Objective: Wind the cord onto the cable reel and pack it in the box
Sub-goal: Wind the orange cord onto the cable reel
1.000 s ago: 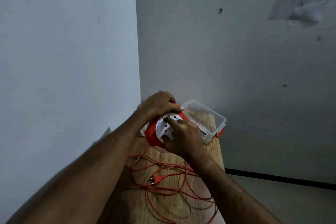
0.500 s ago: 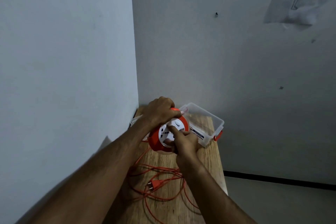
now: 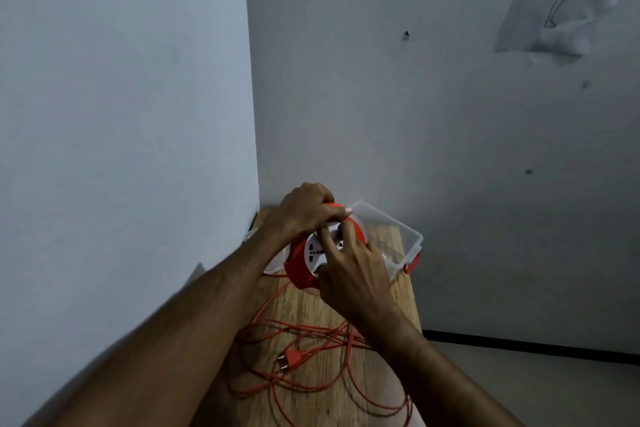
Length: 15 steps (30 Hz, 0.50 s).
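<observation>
The reel [image 3: 304, 265] is held upright over the far end of the bench [image 3: 311, 308], its white socket face turned toward the camera. The left hand [image 3: 304, 210] wraps over the top rim, fingers [image 3: 341, 213] curled and clamped on the orange housing; this grip appears meant to keep the body from turning. The right hand [image 3: 353, 276] lies across the socket face with its fingers [image 3: 327, 236] spread and pressed on the white centre, judged to be turning the hub to draw cord in. Whether they grip a knob there cannot be told.

The cord [image 3: 332, 388] is mostly unwound. It runs down from the reel's lower left side and lies in loose overlapping loops on the near half of the bench, with the plug [image 3: 292, 359] resting among them. Winding is judged to be at an early stage.

The box [image 3: 398, 229] is clear plastic, open, with a red latch at its right corner. It sits just behind and to the right of the reel, close to the rear wall.

Room is tight: a wall bounds the bench on the left and another at the rear. The right edge is open to the floor, and some loops reach it at the near end. Risk noted: loops may snag on each other or slip off that edge.
</observation>
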Tool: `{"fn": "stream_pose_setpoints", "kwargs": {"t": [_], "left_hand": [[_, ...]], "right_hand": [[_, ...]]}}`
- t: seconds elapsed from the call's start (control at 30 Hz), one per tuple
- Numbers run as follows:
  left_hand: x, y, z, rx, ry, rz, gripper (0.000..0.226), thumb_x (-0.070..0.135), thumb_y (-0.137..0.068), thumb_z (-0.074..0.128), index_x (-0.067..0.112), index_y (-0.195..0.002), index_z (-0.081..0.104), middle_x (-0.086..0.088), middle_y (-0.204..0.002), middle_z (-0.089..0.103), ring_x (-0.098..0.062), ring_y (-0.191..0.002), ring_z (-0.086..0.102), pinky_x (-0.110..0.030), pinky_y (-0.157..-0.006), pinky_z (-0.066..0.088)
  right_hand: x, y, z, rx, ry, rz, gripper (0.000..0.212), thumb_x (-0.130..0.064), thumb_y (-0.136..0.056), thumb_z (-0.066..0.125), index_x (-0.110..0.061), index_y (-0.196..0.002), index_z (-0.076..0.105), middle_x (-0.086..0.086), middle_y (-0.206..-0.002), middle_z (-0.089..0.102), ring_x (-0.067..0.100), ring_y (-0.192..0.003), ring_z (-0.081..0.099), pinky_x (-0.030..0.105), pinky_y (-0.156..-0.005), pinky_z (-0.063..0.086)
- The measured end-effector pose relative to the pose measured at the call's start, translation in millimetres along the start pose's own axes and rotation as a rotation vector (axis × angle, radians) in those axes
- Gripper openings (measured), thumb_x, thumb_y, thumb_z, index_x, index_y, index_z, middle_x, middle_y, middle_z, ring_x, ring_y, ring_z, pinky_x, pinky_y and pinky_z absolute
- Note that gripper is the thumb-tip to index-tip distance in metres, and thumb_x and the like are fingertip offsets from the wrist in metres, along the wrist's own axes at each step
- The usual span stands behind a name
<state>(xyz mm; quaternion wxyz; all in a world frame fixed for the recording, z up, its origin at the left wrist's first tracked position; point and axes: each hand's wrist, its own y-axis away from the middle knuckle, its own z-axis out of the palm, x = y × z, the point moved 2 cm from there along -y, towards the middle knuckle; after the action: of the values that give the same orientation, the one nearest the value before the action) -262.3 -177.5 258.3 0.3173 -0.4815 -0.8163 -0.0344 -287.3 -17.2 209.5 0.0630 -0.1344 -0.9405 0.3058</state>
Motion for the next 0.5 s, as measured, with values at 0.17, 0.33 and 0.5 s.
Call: {"fn": "stream_pose_setpoints", "kwargs": {"t": [0.17,0.33,0.5], "left_hand": [[5.0,-2.1,0.0,0.024,-0.062,0.046,0.048,0.063,-0.085,0.062,0.02,-0.064,0.067,0.006,-0.061,0.062,-0.012,-0.06,0.06,-0.027,-0.058,0.046],[5.4,-5.4,1.7,0.071,-0.056,0.032,0.051,0.061,-0.086,0.061,0.018,-0.06,0.065,0.003,-0.059,0.062,-0.014,-0.057,0.061,-0.027,-0.056,0.045],[13.4,-7.4,9.0,0.112,-0.143,0.079,0.053,0.059,-0.085,0.061,0.011,-0.066,0.066,-0.002,-0.063,0.063,-0.015,-0.058,0.059,-0.024,-0.056,0.04]], "right_hand": [[8.0,-8.3,5.6,-0.01,-0.214,0.098,0.059,-0.039,-0.077,0.081,-0.017,-0.128,0.062,0.008,-0.112,0.069,0.021,-0.084,0.07,0.026,-0.072,0.058],[1.0,-10.4,3.5,0.164,-0.713,0.626,0.047,-0.044,-0.075,0.084,-0.026,-0.113,0.064,-0.013,-0.1,0.068,-0.003,-0.085,0.064,0.014,-0.074,0.056],[-12.7,-12.1,26.3,0.174,-1.351,1.483,0.05,-0.039,-0.067,0.091,-0.016,-0.101,0.062,0.003,-0.104,0.07,0.023,-0.093,0.07,0.042,-0.076,0.063]]}}
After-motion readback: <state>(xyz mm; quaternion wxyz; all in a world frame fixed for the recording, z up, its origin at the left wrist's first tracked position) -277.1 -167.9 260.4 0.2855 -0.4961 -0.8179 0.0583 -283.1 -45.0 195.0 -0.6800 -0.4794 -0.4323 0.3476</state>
